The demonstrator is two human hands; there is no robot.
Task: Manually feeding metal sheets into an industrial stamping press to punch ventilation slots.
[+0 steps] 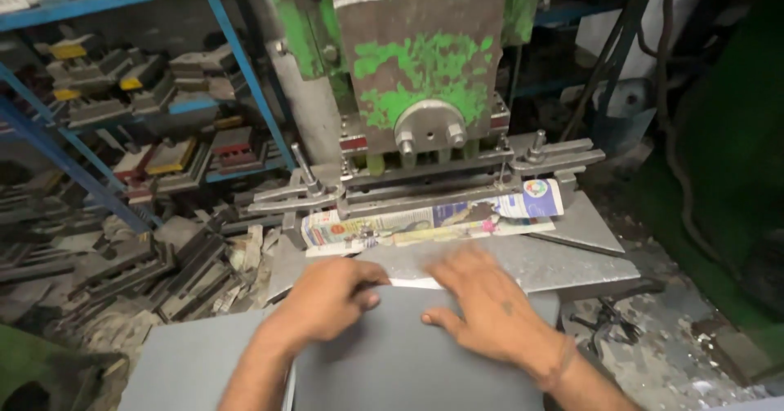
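My left hand (327, 297) and my right hand (490, 305) rest on top of a stack of dark grey sheets (392, 362) at the near edge of a metal press table (572, 260). The fingers of both hands curl over the far edge of the top sheet, where a thin white strip (412, 282) shows. Just beyond lies a folded newspaper (425, 222) under the die of a worn green and grey press (420, 76).
Blue shelves (106, 93) at the left hold many metal dies, and more metal parts (147, 264) lie piled on the floor below. Clamps (555, 156) hold the die set. Rubble and scrap (653, 346) cover the floor at the right.
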